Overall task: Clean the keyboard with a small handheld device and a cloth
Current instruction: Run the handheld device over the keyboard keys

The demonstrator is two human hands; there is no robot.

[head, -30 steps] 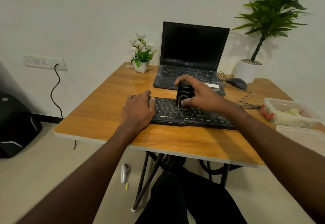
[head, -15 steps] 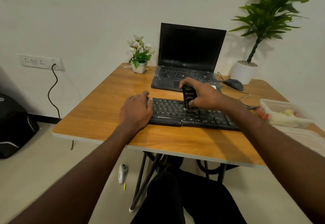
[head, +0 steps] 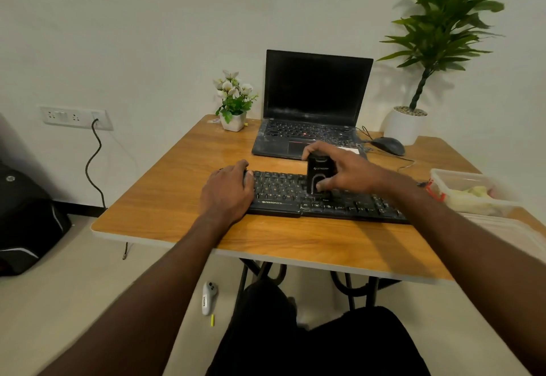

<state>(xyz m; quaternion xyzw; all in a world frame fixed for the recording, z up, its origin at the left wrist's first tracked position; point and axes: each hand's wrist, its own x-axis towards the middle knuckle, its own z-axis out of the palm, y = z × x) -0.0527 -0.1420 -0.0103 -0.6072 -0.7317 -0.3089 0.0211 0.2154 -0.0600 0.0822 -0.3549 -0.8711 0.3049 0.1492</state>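
Right hand [head: 351, 173] grips device [head: 318, 175] upright on keyboard [head: 325, 201].

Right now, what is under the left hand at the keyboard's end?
The left hand rests over the left end of the black keyboard, thumb against its edge. The keys beneath it are covered. The right hand holds the handheld device upright on the keys.

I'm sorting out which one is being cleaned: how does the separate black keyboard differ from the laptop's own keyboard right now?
The separate keyboard lies nearer the table's front edge; the laptop keyboard sits behind it, below a dark upright screen. The left hand rests on the separate keyboard's left end and the right hand holds the small black device upright on its keys; nothing touches the laptop keyboard. Both have black keys.
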